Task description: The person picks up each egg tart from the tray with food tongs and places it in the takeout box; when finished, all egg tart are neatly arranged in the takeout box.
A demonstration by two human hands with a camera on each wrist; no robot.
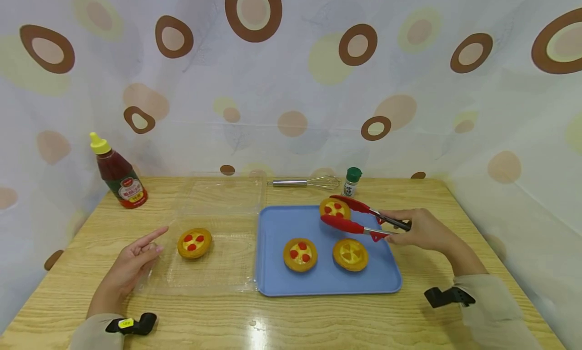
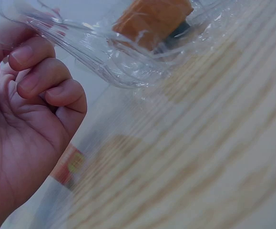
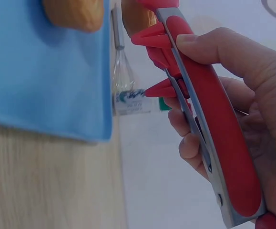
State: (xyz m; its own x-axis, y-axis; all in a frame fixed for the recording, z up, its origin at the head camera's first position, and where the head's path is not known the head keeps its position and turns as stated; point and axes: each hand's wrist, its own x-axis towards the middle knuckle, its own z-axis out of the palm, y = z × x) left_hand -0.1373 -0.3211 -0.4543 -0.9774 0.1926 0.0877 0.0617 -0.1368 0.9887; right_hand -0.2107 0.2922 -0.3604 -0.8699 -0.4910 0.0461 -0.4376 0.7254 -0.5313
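My right hand (image 1: 423,230) grips red-tipped tongs (image 1: 354,225), thumb on the red handle in the right wrist view. Between the tongs' red heads is an egg tart (image 1: 334,208) with red toppings, over the back of the blue tray (image 1: 318,285). On that tray lie another red-topped tart (image 1: 300,254) and a tart with yellow toppings (image 1: 350,254). At the left, my left hand (image 1: 132,266) holds the edge of a clear plastic container (image 1: 213,284) between thumb and index finger, its other fingers curled. One red-topped tart (image 1: 194,243) sits inside, toward the container's left side.
The container's clear lid (image 1: 223,193) lies folded back behind it. A red sauce bottle (image 1: 120,176) with a yellow cap stands at the back left. Behind the tray are a whisk (image 1: 291,183) and a green-capped shaker (image 1: 351,182), near the patterned cloth backdrop (image 1: 291,77).
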